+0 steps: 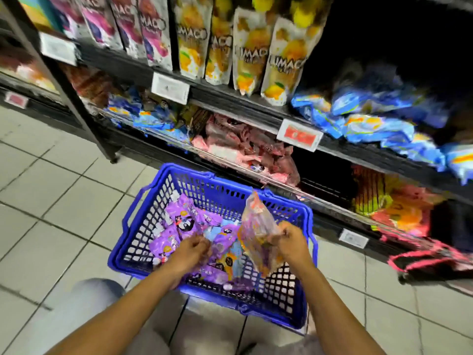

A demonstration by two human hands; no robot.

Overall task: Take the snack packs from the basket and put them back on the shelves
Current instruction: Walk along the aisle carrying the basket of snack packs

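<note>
A blue plastic basket (143,219) stands on the tiled floor in front of the shelves. Several purple snack packs (184,224) and light blue ones lie inside it. My right hand (291,242) pinches a clear orange-tinted snack pack (256,226) and holds it upright above the basket. My left hand (192,248) reaches down among the purple packs with curled fingers; whether it grips one is blurred.
Dark shelves (230,98) run from upper left to right. Tall yellow and pink pouches stand on the upper shelf. Blue packs (378,124) lie on the middle right, pink packs (243,147) behind the basket, orange packs (394,208) lower right. My knee is at bottom left.
</note>
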